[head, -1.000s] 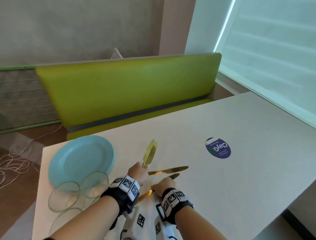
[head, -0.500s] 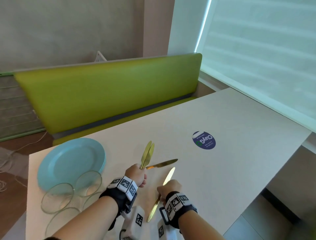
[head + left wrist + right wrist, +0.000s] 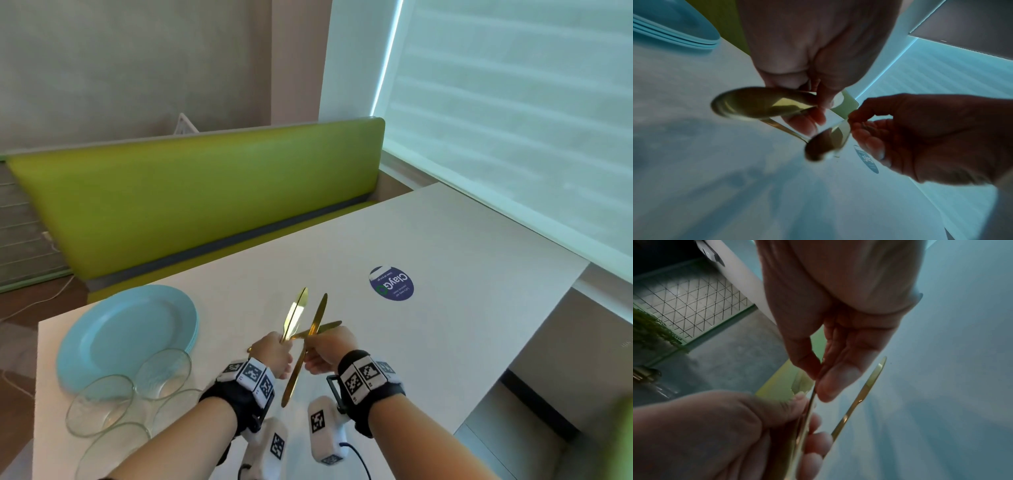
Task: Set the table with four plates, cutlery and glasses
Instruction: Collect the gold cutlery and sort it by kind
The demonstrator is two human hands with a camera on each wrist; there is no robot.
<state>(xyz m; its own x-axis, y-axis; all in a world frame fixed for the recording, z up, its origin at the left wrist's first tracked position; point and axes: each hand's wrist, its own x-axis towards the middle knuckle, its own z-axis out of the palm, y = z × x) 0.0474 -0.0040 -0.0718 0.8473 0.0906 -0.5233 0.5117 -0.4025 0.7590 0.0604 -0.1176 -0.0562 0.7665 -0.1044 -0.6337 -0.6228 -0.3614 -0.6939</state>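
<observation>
Head cam: left hand [image 3: 272, 353] grips a bunch of gold metal knives [image 3: 295, 313] above the white table [image 3: 462, 308]; right hand [image 3: 327, 354] pinches one long gold knife [image 3: 303, 353] crossing them. Stacked light-blue plates [image 3: 126, 334] & clear glasses [image 3: 99, 404] sit at left. Left wrist cam alone shows rounded gold handle ends [image 3: 754, 104].

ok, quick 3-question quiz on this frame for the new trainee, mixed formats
1. True or false: the blue plates are already spread out to four seats.
2. Which hand pinches the single gold knife by its middle? A) left hand B) right hand
3. Fill in: the empty glasses stand in a cluster next to the ____ plates.

Key: 1 false, they sit in one stack; 2 B, the left hand grips a bundle of gold cutlery; 3 stacked.
</observation>
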